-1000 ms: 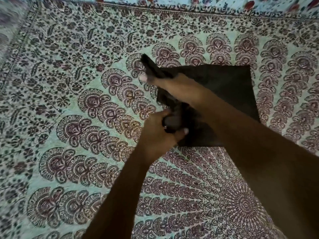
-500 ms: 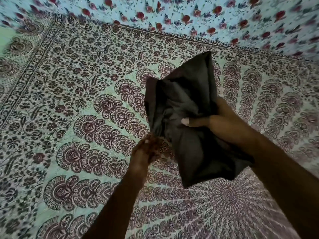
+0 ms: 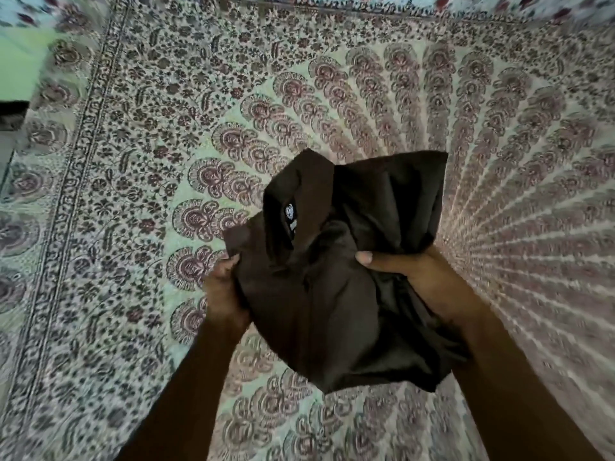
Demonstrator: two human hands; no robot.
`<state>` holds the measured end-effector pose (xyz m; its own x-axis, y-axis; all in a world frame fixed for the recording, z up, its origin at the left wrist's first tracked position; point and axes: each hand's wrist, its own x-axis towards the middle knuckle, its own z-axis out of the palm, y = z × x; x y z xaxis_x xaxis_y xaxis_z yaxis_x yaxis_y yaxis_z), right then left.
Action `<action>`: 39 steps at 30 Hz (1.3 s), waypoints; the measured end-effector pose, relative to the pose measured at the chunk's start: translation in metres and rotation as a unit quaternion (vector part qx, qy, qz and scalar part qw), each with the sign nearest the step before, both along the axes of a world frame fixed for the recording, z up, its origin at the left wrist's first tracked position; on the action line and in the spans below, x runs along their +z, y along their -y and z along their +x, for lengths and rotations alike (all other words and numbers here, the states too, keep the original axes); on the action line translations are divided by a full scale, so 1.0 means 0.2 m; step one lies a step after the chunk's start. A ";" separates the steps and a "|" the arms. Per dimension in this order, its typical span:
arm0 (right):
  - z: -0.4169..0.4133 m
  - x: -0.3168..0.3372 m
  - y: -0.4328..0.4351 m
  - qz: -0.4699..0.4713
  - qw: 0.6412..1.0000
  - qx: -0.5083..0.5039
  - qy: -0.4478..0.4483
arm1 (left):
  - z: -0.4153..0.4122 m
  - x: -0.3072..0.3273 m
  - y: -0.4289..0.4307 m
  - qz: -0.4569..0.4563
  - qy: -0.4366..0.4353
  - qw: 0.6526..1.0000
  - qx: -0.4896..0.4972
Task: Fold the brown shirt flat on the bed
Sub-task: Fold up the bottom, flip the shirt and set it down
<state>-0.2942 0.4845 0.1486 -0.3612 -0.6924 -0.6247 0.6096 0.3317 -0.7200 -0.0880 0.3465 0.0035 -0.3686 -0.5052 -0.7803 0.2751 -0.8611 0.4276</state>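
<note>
Two hands hold the brown shirt up over the bed, in the near middle of the view. The cloth is a loose bundle, not a flat sheet: creases run through it, one fold sags at the near right, and the collar with its small neck label stands at the far left of the bundle. Held like this, I judge, the garment is being gathered and turned so that its edges can be found before it is laid out. None of the folding itself looks done, for no neat edge lies on the printed cover. The left hand grips the left border of the cloth, its fingers curled into the fabric and mostly buried in it, the wrist bent upward from a forearm that rises from the near left. The right hand clutches the right side from beneath, its thumb pressed flat across the front of the cloth. Its other fingers are hidden behind the cloth, so I cannot tell how tightly they close. Whether the lowest fold touches the cover is unclear; it seems to hang just clear.
</note>
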 end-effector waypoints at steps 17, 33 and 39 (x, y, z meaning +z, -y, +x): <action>0.99 -0.29 -0.39 0.066 0.997 -0.015 0.044 | 1.39 0.34 -0.16 -0.320 0.264 0.889 -0.194; 2.04 -0.80 0.25 0.119 0.989 0.001 0.082 | 2.52 -0.02 0.47 -0.458 0.456 0.737 -0.200; 2.26 -0.91 0.35 0.185 0.979 -0.041 -0.074 | 2.74 -0.10 0.58 -0.322 0.421 0.786 -0.319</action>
